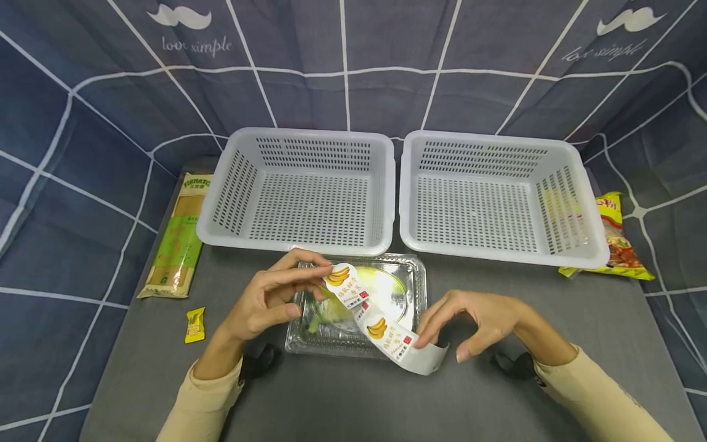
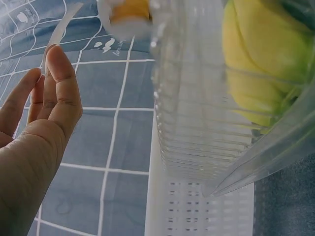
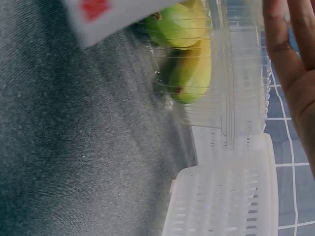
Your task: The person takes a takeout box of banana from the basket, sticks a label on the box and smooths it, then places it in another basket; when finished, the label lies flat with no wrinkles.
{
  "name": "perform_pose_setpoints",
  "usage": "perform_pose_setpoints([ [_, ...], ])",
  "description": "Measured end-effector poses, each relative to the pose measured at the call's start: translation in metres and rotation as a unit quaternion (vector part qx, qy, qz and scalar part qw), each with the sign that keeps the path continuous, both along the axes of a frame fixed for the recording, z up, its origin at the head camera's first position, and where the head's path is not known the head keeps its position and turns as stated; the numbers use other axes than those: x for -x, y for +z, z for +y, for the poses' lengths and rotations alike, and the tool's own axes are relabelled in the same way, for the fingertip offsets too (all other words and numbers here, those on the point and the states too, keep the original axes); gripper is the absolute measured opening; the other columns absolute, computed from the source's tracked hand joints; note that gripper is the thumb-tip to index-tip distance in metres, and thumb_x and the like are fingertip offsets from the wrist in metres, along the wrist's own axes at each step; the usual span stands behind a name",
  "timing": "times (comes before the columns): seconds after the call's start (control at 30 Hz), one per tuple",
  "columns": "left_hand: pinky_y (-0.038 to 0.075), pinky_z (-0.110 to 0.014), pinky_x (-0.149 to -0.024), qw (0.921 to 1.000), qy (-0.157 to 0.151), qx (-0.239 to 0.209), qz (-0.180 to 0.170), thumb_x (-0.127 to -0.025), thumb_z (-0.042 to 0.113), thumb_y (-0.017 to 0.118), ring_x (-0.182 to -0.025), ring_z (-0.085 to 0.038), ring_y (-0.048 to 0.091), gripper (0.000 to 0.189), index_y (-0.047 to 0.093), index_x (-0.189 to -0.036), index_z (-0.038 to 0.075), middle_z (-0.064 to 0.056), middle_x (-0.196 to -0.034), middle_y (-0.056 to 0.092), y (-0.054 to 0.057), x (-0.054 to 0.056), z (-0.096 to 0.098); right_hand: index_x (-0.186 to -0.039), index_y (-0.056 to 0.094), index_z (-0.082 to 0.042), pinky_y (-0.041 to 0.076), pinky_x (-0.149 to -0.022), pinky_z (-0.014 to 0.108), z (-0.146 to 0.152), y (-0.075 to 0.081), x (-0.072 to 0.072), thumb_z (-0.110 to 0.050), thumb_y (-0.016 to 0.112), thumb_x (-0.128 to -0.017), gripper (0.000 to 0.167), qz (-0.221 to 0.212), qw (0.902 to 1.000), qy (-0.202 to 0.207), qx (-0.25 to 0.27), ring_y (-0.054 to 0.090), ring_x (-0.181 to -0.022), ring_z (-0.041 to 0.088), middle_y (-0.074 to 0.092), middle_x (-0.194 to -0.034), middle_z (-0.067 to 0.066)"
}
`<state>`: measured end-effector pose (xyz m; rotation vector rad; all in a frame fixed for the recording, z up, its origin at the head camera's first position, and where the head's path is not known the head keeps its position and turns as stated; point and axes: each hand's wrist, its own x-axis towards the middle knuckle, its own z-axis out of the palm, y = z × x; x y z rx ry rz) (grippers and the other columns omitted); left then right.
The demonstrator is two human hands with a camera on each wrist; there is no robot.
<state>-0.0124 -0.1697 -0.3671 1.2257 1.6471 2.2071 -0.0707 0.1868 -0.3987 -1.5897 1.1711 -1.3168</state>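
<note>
A clear plastic box (image 1: 301,341) with yellow-green fruit (image 3: 190,71) inside stands in front of me, its lid closed. Over the lid slants a white strip of banana labels (image 1: 393,334), its near end curling up. My left hand (image 1: 270,298) holds a round banana sticker (image 1: 345,286) at its edge with the fingertips, and the thumb stands apart. The sticker overlaps the strip's far end; whether they are joined I cannot tell. My right hand (image 1: 475,319) rests its fingertips on the strip near the curled end, thumb spread away from it. The left wrist view shows the sticker's thin edge at the left fingertips.
Two white perforated baskets, the left one (image 1: 298,245) and the right one (image 1: 502,255), stand behind the box. Far left lie a noodle packet (image 1: 179,236) and a small yellow wrapped item (image 1: 195,325). A yellow food bag (image 1: 618,239) is partly behind the right basket.
</note>
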Motion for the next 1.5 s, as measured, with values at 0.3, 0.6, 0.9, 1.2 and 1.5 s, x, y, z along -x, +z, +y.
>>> perform_pose_setpoints([
  [0.3,0.052,-0.037,-0.093,0.9999,-0.003,0.011,-0.004,-0.099,0.010,0.055,-0.119,-0.026,0.054,0.049,0.043,-0.138,-0.017,-0.022,-0.141,0.040,-0.002,-0.005,0.001,-0.121,0.065,0.004,0.057,-0.083,0.032,0.002,-0.011,-0.011,-0.013,0.066,-0.091,0.034,-0.033,0.9963,0.064,-0.047,0.065,-0.098,0.013,0.068,-0.115,0.016],
  [0.6,0.053,-0.038,-0.090,0.9994,-0.018,0.030,-0.006,-0.100,0.009,0.054,-0.112,-0.023,0.056,0.049,0.041,-0.141,-0.015,-0.021,-0.143,0.038,-0.007,-0.003,0.000,-0.127,0.062,0.004,0.055,-0.090,0.030,0.008,-0.026,-0.027,-0.008,0.071,-0.087,0.043,-0.063,0.9841,0.097,-0.135,0.060,-0.115,0.008,0.066,-0.124,0.015],
  [0.9,0.054,-0.038,-0.088,0.9986,-0.028,0.045,-0.003,-0.100,0.011,0.054,-0.111,-0.022,0.054,0.049,0.042,-0.141,-0.013,-0.021,-0.144,0.037,-0.010,-0.003,0.001,-0.142,0.049,-0.002,0.044,-0.106,0.031,0.021,-0.017,-0.039,-0.016,0.075,-0.086,0.063,0.028,0.9892,0.057,-0.133,0.050,-0.133,0.017,0.051,-0.146,0.009],
  [1.2,0.053,-0.040,-0.087,0.9985,-0.026,0.049,-0.003,-0.101,0.013,0.053,-0.112,-0.023,0.054,0.050,0.042,-0.141,-0.013,-0.023,-0.142,0.037,-0.009,-0.004,0.002,-0.150,0.038,-0.005,0.034,-0.115,0.034,0.019,-0.013,-0.037,-0.021,0.071,-0.090,0.071,0.071,0.9912,0.042,-0.104,0.037,-0.143,0.024,0.037,-0.156,0.014],
  [1.5,0.054,-0.040,-0.087,0.9980,-0.024,0.057,-0.012,-0.101,0.012,0.052,-0.112,-0.022,0.053,0.048,0.041,-0.141,-0.014,-0.023,-0.142,0.037,-0.009,-0.004,-0.001,-0.148,0.041,-0.003,0.037,-0.114,0.035,0.019,-0.008,-0.023,-0.026,0.067,-0.093,0.065,0.093,0.9933,0.027,-0.063,0.044,-0.139,0.025,0.043,-0.152,0.012],
])
